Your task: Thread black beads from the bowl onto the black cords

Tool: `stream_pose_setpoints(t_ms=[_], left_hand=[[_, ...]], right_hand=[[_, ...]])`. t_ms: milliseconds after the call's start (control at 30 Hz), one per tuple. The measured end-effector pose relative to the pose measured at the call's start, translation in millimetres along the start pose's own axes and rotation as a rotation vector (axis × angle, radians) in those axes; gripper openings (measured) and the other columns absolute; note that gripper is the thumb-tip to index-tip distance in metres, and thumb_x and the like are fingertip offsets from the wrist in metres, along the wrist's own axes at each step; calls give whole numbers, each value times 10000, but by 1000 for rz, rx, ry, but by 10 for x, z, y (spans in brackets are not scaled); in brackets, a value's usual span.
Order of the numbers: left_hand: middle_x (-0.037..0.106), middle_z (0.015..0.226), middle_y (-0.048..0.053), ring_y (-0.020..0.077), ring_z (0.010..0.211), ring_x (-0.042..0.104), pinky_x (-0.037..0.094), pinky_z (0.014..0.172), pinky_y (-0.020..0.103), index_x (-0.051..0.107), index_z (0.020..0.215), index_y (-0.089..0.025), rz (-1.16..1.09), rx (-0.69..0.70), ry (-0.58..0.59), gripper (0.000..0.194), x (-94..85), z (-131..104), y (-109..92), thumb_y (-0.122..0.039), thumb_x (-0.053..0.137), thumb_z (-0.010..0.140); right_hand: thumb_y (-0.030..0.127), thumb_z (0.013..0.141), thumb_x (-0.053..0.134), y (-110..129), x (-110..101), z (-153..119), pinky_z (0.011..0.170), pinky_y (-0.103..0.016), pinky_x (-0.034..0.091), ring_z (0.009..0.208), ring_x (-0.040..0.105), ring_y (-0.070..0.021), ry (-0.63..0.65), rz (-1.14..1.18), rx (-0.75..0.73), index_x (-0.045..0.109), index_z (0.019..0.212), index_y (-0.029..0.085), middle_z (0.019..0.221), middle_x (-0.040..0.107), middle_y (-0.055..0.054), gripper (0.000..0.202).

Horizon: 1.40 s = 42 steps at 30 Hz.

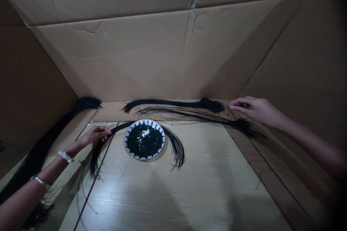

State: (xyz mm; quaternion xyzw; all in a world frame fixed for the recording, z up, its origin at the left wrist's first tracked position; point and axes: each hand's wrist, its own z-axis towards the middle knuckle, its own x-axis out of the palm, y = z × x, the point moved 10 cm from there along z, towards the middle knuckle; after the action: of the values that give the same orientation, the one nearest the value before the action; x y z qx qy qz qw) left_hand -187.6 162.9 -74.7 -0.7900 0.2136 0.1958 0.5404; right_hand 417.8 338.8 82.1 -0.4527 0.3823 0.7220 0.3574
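The left hand (pixel 97 135), left of centre in the frame, pinches a thin bundle of black strands (pixel 94 158) between thumb and fingertips; the fingers hide the gripped part. The bundle's middle is hidden behind the plate (pixel 143 121), and its loose ends reappear curving down on the plate's right. The right hand (pixel 248 108), right of centre, has thumb and fingertips closed together beside a tiny red spot (pixel 230 110); whatever lies between them is too small to make out.

The plate, near mid-frame, holds small black pieces (pixel 149 146) that cover most of its inside. Beyond it lie an upper bundle (pixel 168 103) and a looser lower bundle (pixel 206 116), whose thin ends blur together. A thick dark bundle (pixel 54 133) runs down the left, cut off by the frame edge; the left forearm covers part of the dark strands at lower left. Cardboard walls (pixel 135 54) rise around the table (pixel 162 195), fading into shadow at far right.
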Motion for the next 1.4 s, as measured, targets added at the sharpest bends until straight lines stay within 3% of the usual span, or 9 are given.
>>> stream_pose_setpoints(t_ms=[133, 333, 567, 733, 1000, 1100, 1233, 1300, 1400], left_hand=[[679, 1077, 73, 182, 890, 680, 594, 773, 364, 638, 1147, -133, 76, 14, -12, 280, -155, 51, -100, -353, 617, 975], [660, 1173, 92, 213, 981, 675, 590, 831, 405, 620, 1211, -144, 177, 85, -135, 319, -486, 492, -634, -352, 622, 970], [643, 1237, 95, 248, 1058, 661, 576, 886, 442, 617, 1239, -149, 396, 137, -251, 344, -378, 1012, -1296, -351, 633, 961], [587, 1351, 121, 284, 1198, 600, 506, 1004, 527, 586, 1300, -167, 514, 367, -345, 388, 98, 1031, -2042, -352, 628, 961], [393, 1577, 196, 370, 1458, 339, 264, 1202, 545, 329, 1554, -153, 469, 910, -33, 836, 2181, 969, -3729, -407, 731, 867], [455, 1518, 148, 347, 1375, 457, 378, 1120, 603, 457, 1459, -193, 410, 952, 73, 590, 2664, 1116, -4066, -337, 669, 928], [654, 1208, 101, 223, 1018, 672, 582, 867, 430, 612, 1237, -148, 364, 887, 310, 335, 2800, 1326, -4031, -355, 615, 974], [666, 1168, 95, 206, 973, 678, 590, 833, 403, 624, 1206, -145, 364, 827, 387, 311, 2619, 1406, -3847, -356, 611, 977], [676, 1124, 84, 196, 936, 681, 591, 813, 390, 634, 1174, -140, 371, 729, 422, 299, 2131, 1518, -3476, -367, 604, 981]], right_hand=[[529, 896, 507, -28, -91, -7, 715, -383, 500, 752, 644, -265, 1, -45, -67, 731, 930, 207, 886, 698, -141, 394], [417, 892, 492, -179, -69, 66, 787, -405, 481, 882, 635, -296, 44, -144, -106, 737, 922, 190, 921, 728, -155, 334], [360, 858, 544, -561, 166, 48, 743, -372, 457, 836, 612, -269, 33, -165, -59, 744, 837, 207, 888, 772, -137, 253], [337, 892, 506, -602, 241, 44, 759, -374, 469, 848, 631, -274, -30, -180, -45, 740, 832, 231, 892, 769, -109, 264], [362, 973, 471, 34, -105, 139, 878, -427, 413, 1003, 610, -300, -91, -236, -209, 736, 977, 228, 1014, 761, -104, 297], [367, 989, 463, 160, -274, 99, 876, -424, 411, 998, 607, -295, -149, -251, -228, 732, 1009, 235, 998, 760, -102, 300], [392, 986, 472, -38, -308, -2, 871, -425, 415, 992, 611, -296, -167, -229, -187, 730, 996, 250, 1010, 762, -96, 294], [406, 981, 470, -219, -242, -81, 866, -429, 424, 978, 618, -300, -166, -203, -166, 731, 972, 240, 1010, 763, -104, 310], [420, 967, 464, -496, -42, -208, 845, -434, 446, 931, 626, -306, -137, -153, -130, 738, 940, 211, 976, 761, -130, 345]])
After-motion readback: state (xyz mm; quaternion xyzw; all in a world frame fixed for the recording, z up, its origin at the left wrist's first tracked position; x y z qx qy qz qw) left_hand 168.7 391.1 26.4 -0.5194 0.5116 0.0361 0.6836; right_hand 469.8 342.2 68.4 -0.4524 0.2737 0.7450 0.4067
